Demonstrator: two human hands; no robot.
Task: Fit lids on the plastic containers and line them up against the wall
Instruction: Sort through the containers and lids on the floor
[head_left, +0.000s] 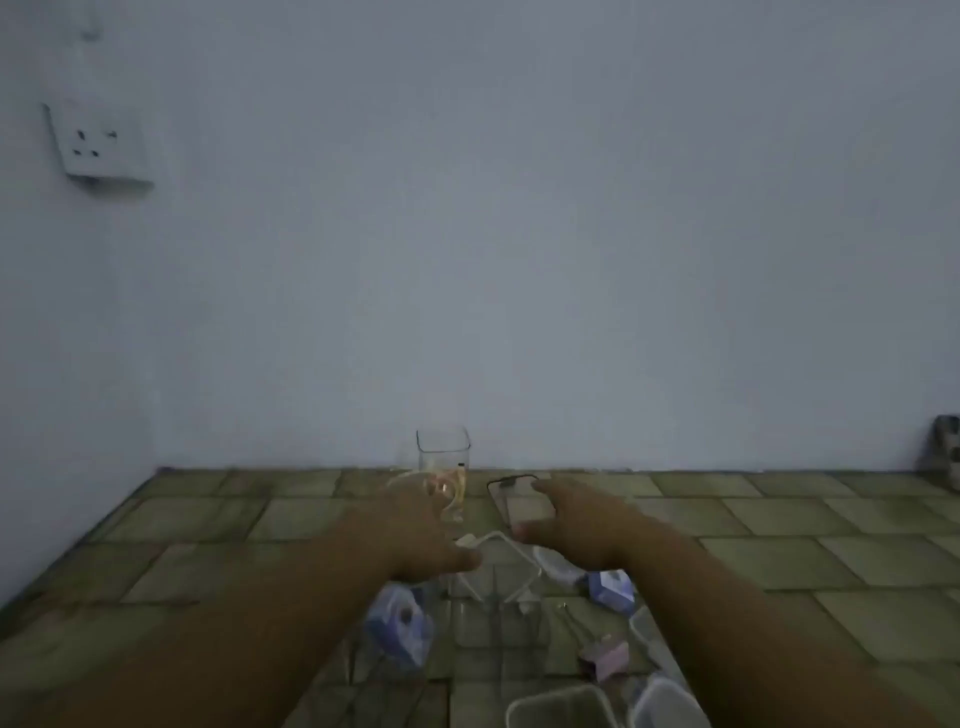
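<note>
Left hand: your left hand (415, 525) seems to wrap its fingers round the clear container (448, 496), steadying it for capping; blur hides detail.
Right hand: your right hand (566, 525) pinches the dark-rimmed lid (514, 501) by its edges, just beside that container, ready to seat flat.
Wall row: a lidless square tub (443, 451) stands on the worktop (779, 525) against the wall (519, 260), likely starting the line.

Motion blur smears the lower centre of the frame, so it cannot be told whether the left hand (415, 525) or the right hand (576, 525) grips anything. The bottom edge cuts off two containers (561, 706), and the right edge cuts off a dark object (948, 452).
</note>
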